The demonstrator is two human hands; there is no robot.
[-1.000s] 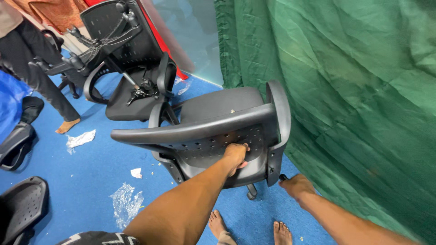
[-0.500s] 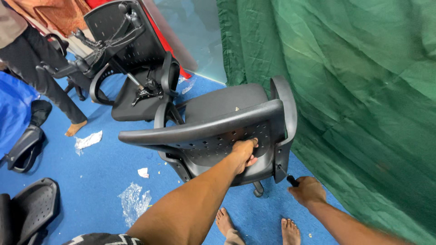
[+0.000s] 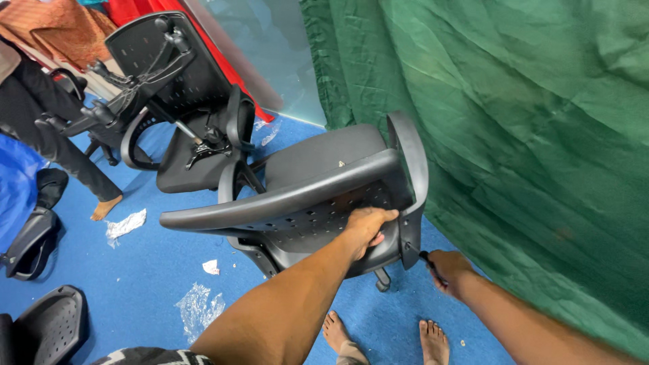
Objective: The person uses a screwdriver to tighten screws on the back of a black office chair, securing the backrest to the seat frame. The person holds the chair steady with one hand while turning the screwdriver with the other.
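Green curtain (image 3: 527,135) fills the right side, blue floor (image 3: 149,270) below. The black office chair (image 3: 324,196) stands just beside the curtain, its perforated backrest toward the camera. Left hand (image 3: 368,226) grips the backrest, fingers curled over its edge. Right hand (image 3: 449,269) sits low by the chair's right side, fingers pinching a slim dark tool (image 3: 427,259). Behind, a second chair (image 3: 189,115) lies tipped over.
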